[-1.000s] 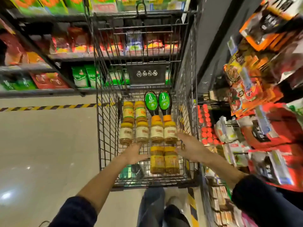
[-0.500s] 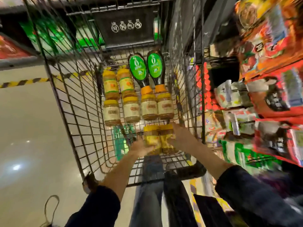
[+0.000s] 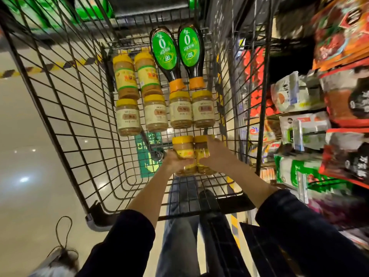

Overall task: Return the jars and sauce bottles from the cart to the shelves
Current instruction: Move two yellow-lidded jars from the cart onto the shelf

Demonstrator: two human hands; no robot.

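Inside the black wire cart point(image 3: 65, 108) lie several yellow-lidded jars and two dark sauce bottles point(image 3: 164, 54) with green labels and orange caps. Two yellow-labelled jars sit nearest me, side by side. My left hand point(image 3: 171, 160) grips the left jar point(image 3: 182, 150) from its left side. My right hand point(image 3: 215, 156) wraps the right jar point(image 3: 201, 150) from the right. A row of pale-labelled jars point(image 3: 180, 109) lies just beyond them, and two taller jars point(image 3: 125, 74) rest at the far left.
Shelves point(image 3: 311, 120) packed with bagged goods and red-capped items stand close on the right of the cart. Shiny pale floor point(image 3: 30, 156) spreads to the left, with yellow-black tape across it. A cord loop point(image 3: 63, 230) lies on the floor near my feet.
My view has dropped closer over the cart. Both hands reached down from above the cart's floor and closed round the two nearest jars.
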